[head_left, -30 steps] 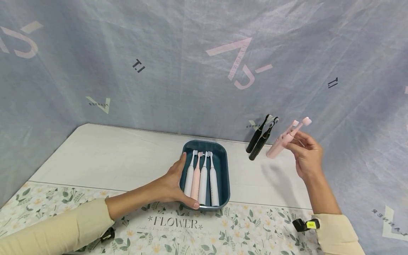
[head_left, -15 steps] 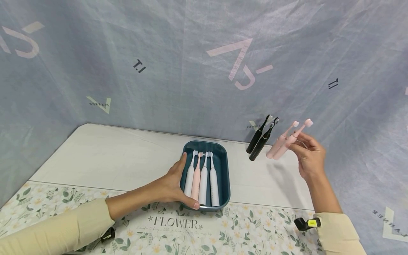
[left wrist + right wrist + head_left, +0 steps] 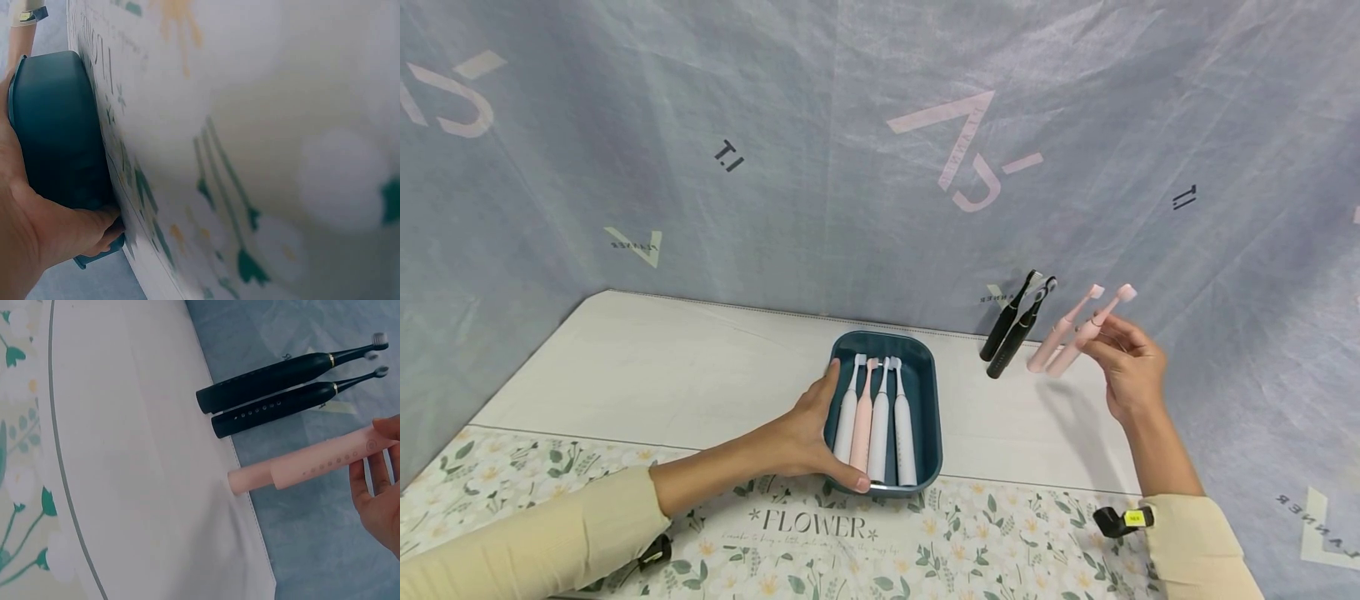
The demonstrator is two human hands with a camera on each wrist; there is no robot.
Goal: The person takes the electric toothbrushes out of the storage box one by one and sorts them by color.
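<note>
My left hand [image 3: 805, 429] grips the left side of a dark teal tray [image 3: 929, 417], its thumb on the near rim and its fingers along the side. Inside the tray lie several electric toothbrushes, white ones [image 3: 904, 433] and one pink [image 3: 861, 425], side by side. With thumb and fingertips, my right hand [image 3: 1133, 371] pinches a pink electric toothbrush [image 3: 1069, 357] by its upper handle, brush head up. Just left of it stands another pink electric toothbrush [image 3: 1051, 343]. In the right wrist view the held handle [image 3: 325, 464] partly covers the other handle [image 3: 247, 479].
Black electric toothbrushes [image 3: 1017, 340] stand upright left of the pink ones, close to the back curtain [image 3: 820, 167]. Two black handles show, with an additional brush head behind. The table has a white back part [image 3: 655, 367] and a floral front part [image 3: 970, 542].
My right hand has moved slightly right and down with the pink toothbrush, widening its gap from the other pink one. My left hand and the tray stay put.
</note>
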